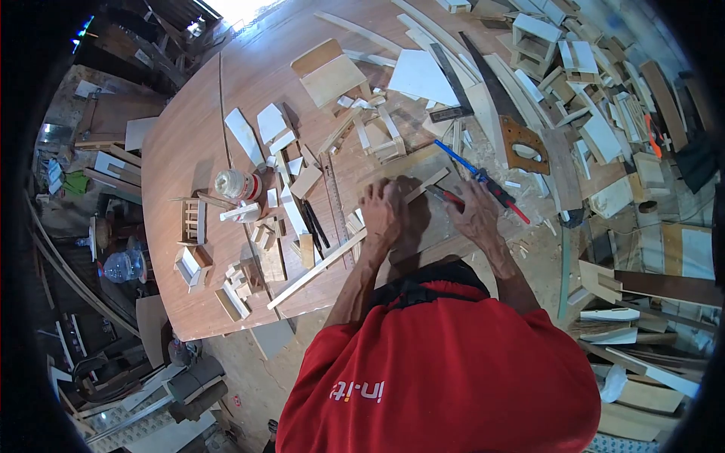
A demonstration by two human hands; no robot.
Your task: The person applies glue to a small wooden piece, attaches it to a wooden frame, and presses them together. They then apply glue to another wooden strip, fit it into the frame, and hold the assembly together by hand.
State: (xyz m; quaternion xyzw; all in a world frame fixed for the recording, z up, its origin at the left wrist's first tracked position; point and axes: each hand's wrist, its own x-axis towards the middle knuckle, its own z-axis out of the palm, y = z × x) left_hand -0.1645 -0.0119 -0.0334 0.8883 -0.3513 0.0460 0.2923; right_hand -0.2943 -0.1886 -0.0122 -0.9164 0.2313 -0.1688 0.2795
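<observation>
My left hand (383, 210) presses down on a long thin wooden strip (317, 269), its fingers bent over it. The strip runs slantwise across a flat work board (408, 167), and its far end shows beyond my fingers. My right hand (476, 210) closes around a small red-handled tool (451, 198); its dark tip points towards the strip, and the exact kind is hard to make out. Just beyond and beside my right hand lies a long blue, black and red tool (458, 156), partly covered by my fingers.
A handsaw (522, 147) and a dark try square (449, 113) lie at the far right. Small wooden models (381, 136), offcuts and dark pencils (313, 223) are scattered around. A glass jar (236, 183) and a white bottle (240, 214) stand left. Wood pieces pile up along the right side.
</observation>
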